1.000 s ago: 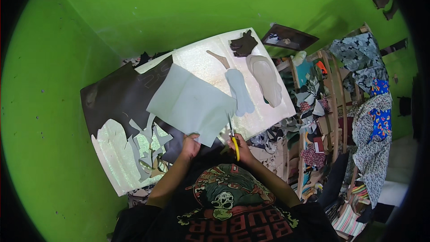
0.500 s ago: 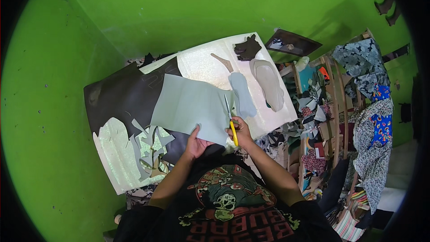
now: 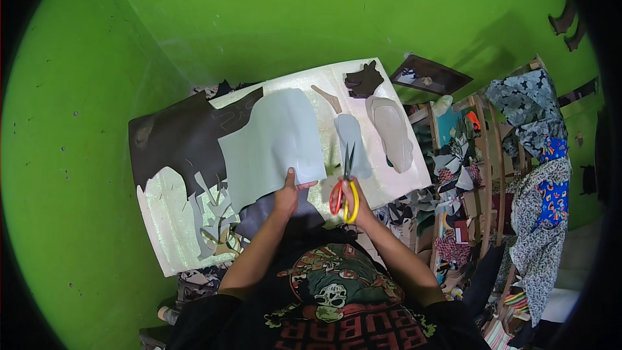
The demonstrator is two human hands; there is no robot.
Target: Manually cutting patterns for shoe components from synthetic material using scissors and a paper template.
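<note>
From the head view, I'm seeing the left hand [image 3: 286, 199] pinching the pale grey sheet [image 3: 269, 146], now turned and bowing over the white board [image 3: 383, 186]; the right hand's [image 3: 359, 206] fingers are gripping scissors [image 3: 348, 166], now standing clear, so cutting is pausing.

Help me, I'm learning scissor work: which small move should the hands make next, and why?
Probably bring the metal scissors with red and yellow handles leftward to the right edge of the large, pale blue-grey flexible sheet. The right hand holds them with blades slightly parted, beside that sheet, while the left hand grips its near edge.
</note>
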